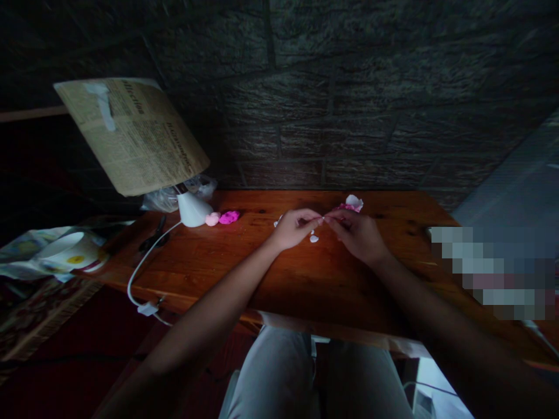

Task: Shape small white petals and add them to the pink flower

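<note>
Over the bench (297,285), nearer its back edge, the left hand (297,228) and right hand (360,233) together pinch a tiny pale piece (323,219), seemingly unfinished, with white scraps (314,238) apparently unused beside them and pink lumps (229,217) perhaps already shaped

The table (332,291) is showing glossy wood, the wall (297,110) behind it is presenting rough, stone-like relief, and the lampshade (140,139) above it is displaying matt newsprint.
</note>
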A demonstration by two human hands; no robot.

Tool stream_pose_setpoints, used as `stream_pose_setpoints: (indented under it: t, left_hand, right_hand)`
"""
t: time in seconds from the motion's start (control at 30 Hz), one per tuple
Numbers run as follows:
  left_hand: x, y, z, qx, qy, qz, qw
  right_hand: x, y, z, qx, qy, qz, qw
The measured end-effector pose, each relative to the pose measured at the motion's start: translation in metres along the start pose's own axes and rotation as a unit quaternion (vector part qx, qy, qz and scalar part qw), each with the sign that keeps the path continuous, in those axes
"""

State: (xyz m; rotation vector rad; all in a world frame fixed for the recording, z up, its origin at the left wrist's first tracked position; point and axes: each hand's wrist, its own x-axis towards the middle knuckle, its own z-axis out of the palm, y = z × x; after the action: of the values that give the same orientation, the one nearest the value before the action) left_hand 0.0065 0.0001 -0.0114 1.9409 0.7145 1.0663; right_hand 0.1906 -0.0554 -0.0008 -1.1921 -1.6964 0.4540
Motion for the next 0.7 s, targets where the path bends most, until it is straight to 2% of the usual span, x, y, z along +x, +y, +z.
stream_pose_setpoints:
  t: [0.1,0.3,0.43,0.53,0.7]
  left_hand:
    - [-0.002,0.003,0.002,0.030,0.005,0.004,1.000]
    - [-0.005,0.012,0.004,0.097,0.040,0.051,0.993]
    - [-0.006,0.016,0.003,0.121,0.043,0.055,0.990]
    - [-0.006,0.015,0.004,0.110,0.050,0.044,0.992]
    - [-0.003,0.008,0.007,0.042,0.069,0.008,0.997]
  right_hand:
    - [0.000,-0.001,0.000,-0.026,0.007,-0.020,0.999]
    - [0.000,-0.001,0.001,-0.054,0.011,-0.059,0.997]
    - [-0.001,0.001,0.003,-0.064,0.046,-0.057,0.995]
    - [-0.002,0.002,0.004,-0.074,0.070,-0.054,0.993]
    - [-0.003,-0.002,0.003,-0.070,0.057,-0.064,0.994]
